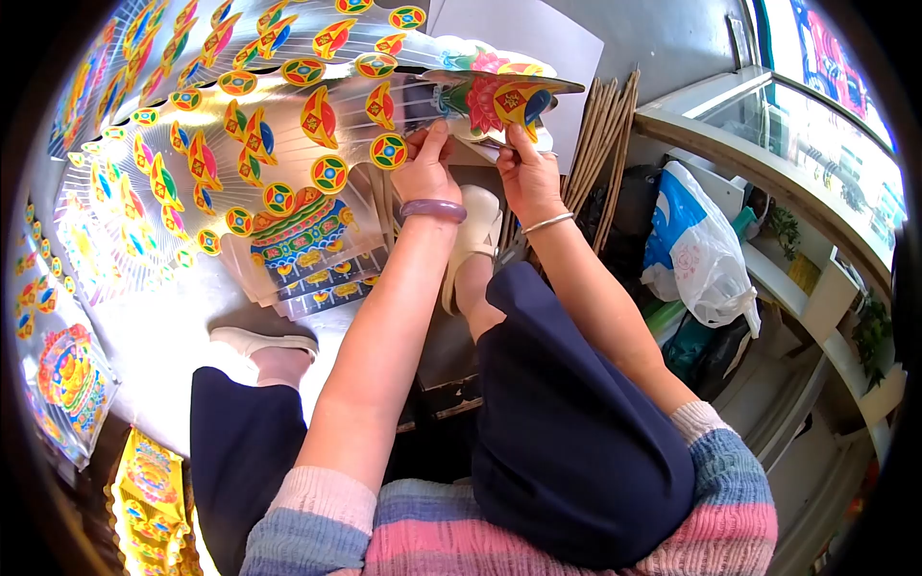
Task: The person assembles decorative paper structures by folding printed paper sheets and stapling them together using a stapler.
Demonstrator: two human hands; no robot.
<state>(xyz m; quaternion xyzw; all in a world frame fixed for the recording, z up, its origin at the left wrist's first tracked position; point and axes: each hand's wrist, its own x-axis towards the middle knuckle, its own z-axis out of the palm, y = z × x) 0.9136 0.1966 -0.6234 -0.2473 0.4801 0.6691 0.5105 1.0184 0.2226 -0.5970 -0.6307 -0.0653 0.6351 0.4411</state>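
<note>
A large shiny silver sheet point(279, 110), printed with colourful boat shapes and round medallions, stretches from the upper left to my hands. At its narrow right end are a pink lotus and a red, yellow and blue motif. My left hand point(427, 171), with a purple bangle on the wrist, pinches the lower edge near this end. My right hand point(531, 180), wearing a silver bangle, is closed on the tip, thumb up against the print. Whitish layers show between the hands under the lotus. The fingers beneath the sheet are partly hidden.
Flat printed sheets point(322, 250) lie on the floor below. Thin sticks point(603, 144) lean behind my right hand. A white and blue plastic bag point(696, 245) hangs by a glass-topped counter point(759, 115) at right. Yellow printed pieces point(154, 490) stand at lower left.
</note>
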